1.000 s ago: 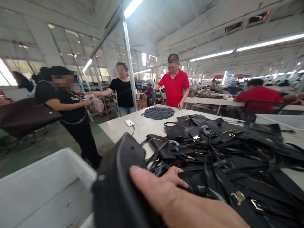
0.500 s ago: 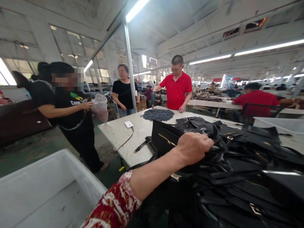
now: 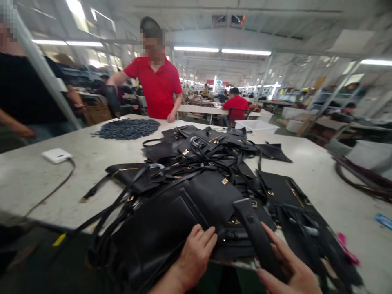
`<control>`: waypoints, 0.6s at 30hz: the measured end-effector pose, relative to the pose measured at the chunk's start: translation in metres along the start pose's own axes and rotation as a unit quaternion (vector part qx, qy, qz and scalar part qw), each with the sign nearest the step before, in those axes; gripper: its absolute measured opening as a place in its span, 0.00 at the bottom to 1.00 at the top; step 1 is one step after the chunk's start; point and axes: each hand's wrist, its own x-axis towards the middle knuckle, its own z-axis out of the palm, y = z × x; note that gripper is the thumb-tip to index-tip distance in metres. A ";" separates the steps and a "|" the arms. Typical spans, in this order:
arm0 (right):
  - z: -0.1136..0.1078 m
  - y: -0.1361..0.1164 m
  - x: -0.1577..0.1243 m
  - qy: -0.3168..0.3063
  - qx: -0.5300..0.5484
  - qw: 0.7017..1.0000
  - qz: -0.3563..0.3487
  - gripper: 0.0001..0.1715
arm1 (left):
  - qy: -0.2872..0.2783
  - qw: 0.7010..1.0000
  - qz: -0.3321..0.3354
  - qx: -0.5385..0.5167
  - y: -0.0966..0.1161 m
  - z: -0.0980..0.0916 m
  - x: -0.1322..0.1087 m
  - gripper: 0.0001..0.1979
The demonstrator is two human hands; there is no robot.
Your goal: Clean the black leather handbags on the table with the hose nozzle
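Note:
A large black leather handbag lies at the near edge of the table, with a gold fitting on it. My left hand has its fingers curled over the bag's near edge. In my right hand is a wide black strap with a round snap near its end, held tilted up between thumb and fingers. Beyond both hands spreads a heap of black bag pieces with straps, gold buckles and zips.
A mound of small dark-grey pieces sits on the white table. A white device with a cable lies at left. A co-worker in a red shirt stands across, holding a dark tool. A clear plastic bin stands behind the heap.
My view has turned right and down toward the table. One hand was reaching over the black heap; now both hands show low at the near edge, the right holding the strap.

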 end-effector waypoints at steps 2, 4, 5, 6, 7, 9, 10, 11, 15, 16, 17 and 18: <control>0.008 -0.004 -0.004 -0.002 0.036 0.999 0.024 0.44 | -0.002 1.000 -0.017 -0.021 0.001 -0.004 0.000 0.18; 0.013 -0.005 -0.006 -0.010 0.049 0.998 0.036 0.44 | -0.019 0.999 -0.030 -0.028 0.006 -0.009 -0.002 0.20; 0.014 -0.004 -0.007 -0.016 0.046 0.998 0.044 0.44 | -0.027 0.999 -0.036 -0.028 0.009 -0.012 -0.004 0.21; 0.014 -0.001 -0.008 -0.025 0.038 0.998 0.054 0.44 | -0.035 0.998 -0.041 -0.027 0.011 -0.014 -0.006 0.21; 0.013 0.002 -0.009 -0.040 0.029 0.997 0.065 0.45 | -0.042 0.998 -0.044 -0.027 0.012 -0.015 -0.008 0.21; 0.013 0.012 -0.010 -0.088 0.024 0.993 0.073 0.45 | -0.054 0.997 -0.047 -0.026 0.012 -0.015 -0.012 0.20; 0.014 0.018 -0.010 -0.116 0.027 0.990 0.074 0.45 | -0.057 0.997 -0.049 -0.027 0.011 -0.014 -0.013 0.19; 0.015 0.024 -0.008 -0.141 0.033 0.987 0.075 0.45 | -0.057 0.997 -0.050 -0.027 0.009 -0.012 -0.015 0.19; 0.029 0.043 0.007 -0.187 0.092 0.974 0.093 0.46 | -0.021 0.997 -0.057 -0.044 0.002 -0.005 -0.020 0.16; 0.033 0.044 0.012 -0.191 0.109 0.970 0.099 0.47 | -0.009 0.997 -0.055 -0.054 0.001 -0.004 -0.021 0.16; 0.036 0.044 0.018 -0.192 0.124 0.968 0.102 0.47 | 0.000 0.997 -0.054 -0.063 -0.001 -0.003 -0.023 0.16; 0.038 0.041 0.024 -0.186 0.134 0.968 0.101 0.47 | 0.004 0.996 -0.054 -0.073 -0.002 -0.004 -0.024 0.16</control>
